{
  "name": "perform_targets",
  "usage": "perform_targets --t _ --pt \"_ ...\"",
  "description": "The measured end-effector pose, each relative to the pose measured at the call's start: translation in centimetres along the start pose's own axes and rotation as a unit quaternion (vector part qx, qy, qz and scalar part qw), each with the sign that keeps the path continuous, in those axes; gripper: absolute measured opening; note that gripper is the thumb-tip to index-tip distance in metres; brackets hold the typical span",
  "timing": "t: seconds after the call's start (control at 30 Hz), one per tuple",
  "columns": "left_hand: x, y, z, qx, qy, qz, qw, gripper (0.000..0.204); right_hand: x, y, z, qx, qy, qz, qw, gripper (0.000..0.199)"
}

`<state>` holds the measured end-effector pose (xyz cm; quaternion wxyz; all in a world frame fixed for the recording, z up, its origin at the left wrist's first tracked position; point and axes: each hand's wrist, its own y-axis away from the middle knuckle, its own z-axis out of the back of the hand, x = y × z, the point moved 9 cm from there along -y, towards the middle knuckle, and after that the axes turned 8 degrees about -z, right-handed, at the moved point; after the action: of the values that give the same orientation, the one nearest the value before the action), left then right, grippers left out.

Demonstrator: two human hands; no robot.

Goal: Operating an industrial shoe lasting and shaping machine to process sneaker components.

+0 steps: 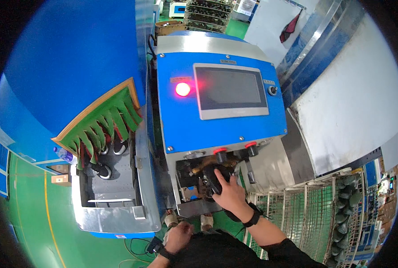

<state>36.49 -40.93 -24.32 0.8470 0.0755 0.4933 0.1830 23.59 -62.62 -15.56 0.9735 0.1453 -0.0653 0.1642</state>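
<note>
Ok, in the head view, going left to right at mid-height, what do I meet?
Blue tunnel → green strip curtain → red lamp → screen → key switch → white panel.

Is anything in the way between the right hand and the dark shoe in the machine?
No. The right hand already lies on the dark shoe in the machine's opening, with nothing visible between them. The left hand is low, away from it.

One head-worn fisheye view looks steeply down, close over a blue machine (221, 102)
</note>
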Motion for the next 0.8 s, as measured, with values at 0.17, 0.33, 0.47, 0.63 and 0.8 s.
perform_targets --t 0.17,0.33,0.47,0.63,0.8 --pt "-0.6 -1.5 0.3 0.021 0.057 -0.03 0.998 0.035 0.7 -2.6 0.3 0.034 0.04 -0.031 0.998 0.091" --pt "0.2 -2.7 2.6 0.005 0.041 -0.034 0.999 0.038 1.5 -2.3 0.3 0.047 0.034 -0.022 0.998 0.096" --pt "-1.8 -4.5 2.0 0.0 0.02 -0.091 0.996 0.039 0.5 -1.2 0.7 -0.009 0.049 -0.031 0.998 0.096" --pt "-4.3 -5.6 -0.3 0.107 0.054 -0.049 0.992 0.039 0.8 1.2 2.1 -0.074 -0.073 -0.06 0.993 0.088" --pt "-4.5 -5.7 -2.1 0.101 0.365 -0.056 0.924 0.037 -1.8 9.1 -0.5 -0.223 -0.117 0.094 0.963 0.075"
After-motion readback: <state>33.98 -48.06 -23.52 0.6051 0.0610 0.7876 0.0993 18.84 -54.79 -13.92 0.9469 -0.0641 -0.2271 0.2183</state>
